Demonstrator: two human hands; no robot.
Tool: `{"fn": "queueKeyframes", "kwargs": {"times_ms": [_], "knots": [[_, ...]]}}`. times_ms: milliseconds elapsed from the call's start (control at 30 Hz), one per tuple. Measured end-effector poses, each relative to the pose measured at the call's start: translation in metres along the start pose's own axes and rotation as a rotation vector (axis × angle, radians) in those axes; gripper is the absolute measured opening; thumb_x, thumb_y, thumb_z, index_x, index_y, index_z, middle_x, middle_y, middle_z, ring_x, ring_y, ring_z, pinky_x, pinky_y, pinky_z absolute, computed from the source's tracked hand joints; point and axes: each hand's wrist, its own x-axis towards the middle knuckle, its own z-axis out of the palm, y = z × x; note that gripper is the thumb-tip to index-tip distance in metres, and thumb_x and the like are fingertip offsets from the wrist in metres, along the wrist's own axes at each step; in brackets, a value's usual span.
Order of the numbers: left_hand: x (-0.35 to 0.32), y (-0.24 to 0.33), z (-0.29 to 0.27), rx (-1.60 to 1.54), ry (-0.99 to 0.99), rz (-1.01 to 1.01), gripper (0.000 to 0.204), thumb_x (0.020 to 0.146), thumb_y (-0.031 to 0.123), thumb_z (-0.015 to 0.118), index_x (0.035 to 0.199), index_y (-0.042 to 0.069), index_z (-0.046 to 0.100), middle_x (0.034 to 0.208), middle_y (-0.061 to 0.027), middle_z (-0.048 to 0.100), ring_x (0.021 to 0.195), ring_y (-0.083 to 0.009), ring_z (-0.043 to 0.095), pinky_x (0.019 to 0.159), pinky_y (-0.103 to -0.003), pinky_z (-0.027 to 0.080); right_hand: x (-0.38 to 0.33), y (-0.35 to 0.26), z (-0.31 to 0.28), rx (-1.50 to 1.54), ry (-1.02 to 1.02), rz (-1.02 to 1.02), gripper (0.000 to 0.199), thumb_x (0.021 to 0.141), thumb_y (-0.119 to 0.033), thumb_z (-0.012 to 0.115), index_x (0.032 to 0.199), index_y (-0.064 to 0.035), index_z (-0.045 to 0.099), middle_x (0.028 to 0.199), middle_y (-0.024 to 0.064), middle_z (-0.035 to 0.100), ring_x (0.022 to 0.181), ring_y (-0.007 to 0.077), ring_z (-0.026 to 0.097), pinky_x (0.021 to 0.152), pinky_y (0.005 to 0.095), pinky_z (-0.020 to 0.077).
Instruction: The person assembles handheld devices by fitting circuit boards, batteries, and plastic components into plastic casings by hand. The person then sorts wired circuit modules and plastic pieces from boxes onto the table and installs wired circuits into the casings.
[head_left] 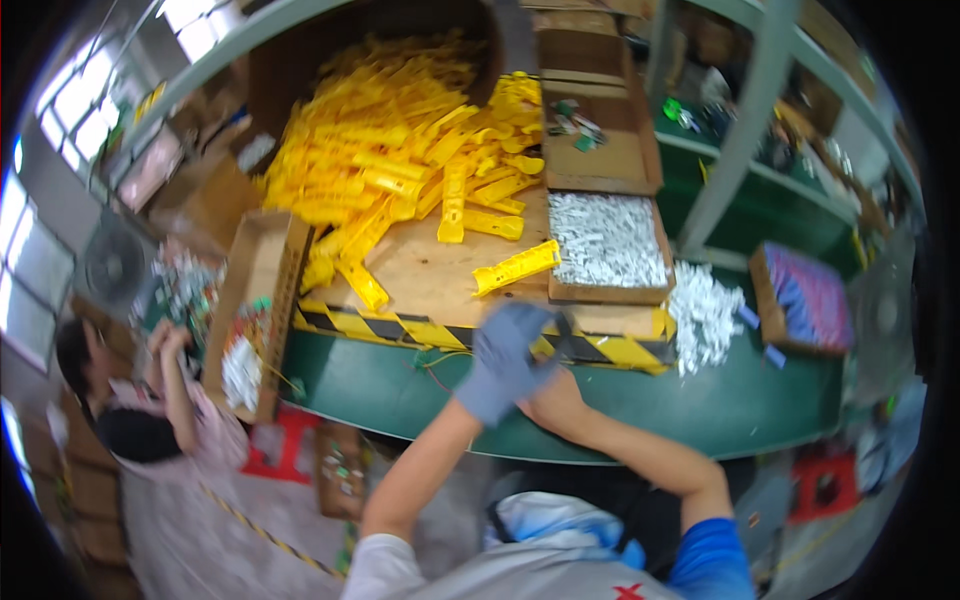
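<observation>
My left hand (508, 362), in a grey glove, is closed and slightly blurred over the near edge of the raised wooden board. Close against it, my bare right hand (558, 402) is curled, its fingers partly hidden behind the glove. Something small and dark, with a bit of yellow beside it, shows between the hands; I cannot make out what it is. Just beyond them a single yellow plastic housing (516, 268) lies on the wooden board (420, 277). Thin red and yellow wires (437, 362) lie left of the glove on the green table (370, 385).
A large heap of yellow plastic housings (390, 150) fills the back left. A cardboard box of white parts (608, 240) stands right, beside loose white parts (706, 315) and a box of purplish parts (808, 300). Striped tape (400, 328) edges the board. A co-worker (150, 420) sits left.
</observation>
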Motion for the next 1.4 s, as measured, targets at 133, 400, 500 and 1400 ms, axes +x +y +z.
{"fn": "queueKeyframes", "kwargs": {"times_ms": [133, 400, 500, 1400], "knots": [[0.029, -0.104, 0.025, 0.419, -0.005, 0.043, 0.062, 0.078, 0.033, 0.081, 0.128, 0.004, 0.058, 0.122, -0.0192, 0.06, 0.117, -0.0353, 0.053, 0.103, -0.048, 0.04, -0.016, -0.008, -0.009, 0.262, 0.066, 0.051, 0.02, 0.085, -0.023, 0.071, 0.1, -0.0096, 0.069, 0.099, 0.0045, 0.067, 0.092, 0.0262, 0.064, 0.079, 0.0394, 0.0542], [0.002, -0.119, -0.005, 0.369, -0.016, -0.128, 0.049, 0.074, 0.017, 0.083, 0.118, 0.003, 0.067, 0.1, -0.0185, 0.066, 0.096, -0.0393, 0.062, 0.09, -0.048, 0.048, -0.078, -0.011, -0.059, 0.839, 0.396, 0.459, 0.017, 0.088, -0.02, 0.073, 0.098, -0.007, 0.066, 0.09, 0.0091, 0.069, 0.084, 0.0255, 0.068, 0.074, 0.0377, 0.0538], [0.026, -0.055, -0.004, 0.522, -0.193, 0.001, 0.052, 0.073, 0.018, 0.081, 0.122, 0.007, 0.066, 0.105, -0.0163, 0.065, 0.102, -0.0384, 0.06, 0.092, -0.048, 0.047, -0.084, 0.008, -0.077, 0.969, 0.76, 0.554, 0.019, 0.09, -0.018, 0.072, 0.1, -0.0028, 0.066, 0.089, 0.0088, 0.07, 0.08, 0.018, 0.067, 0.073, 0.0317, 0.0533], [0.078, 0.058, 0.052, 0.755, -0.687, 0.926, 0.049, 0.079, 0.014, 0.062, 0.127, 0.015, 0.065, 0.11, -0.0074, 0.059, 0.102, -0.0251, 0.059, 0.098, -0.044, 0.049, -0.102, 0.077, -0.099, 0.615, 0.738, 0.586, 0.024, 0.095, -0.02, 0.06, 0.103, 0.0004, 0.07, 0.076, 0.0102, 0.071, 0.069, 0.0344, 0.068, 0.066, 0.041, 0.054]]}}
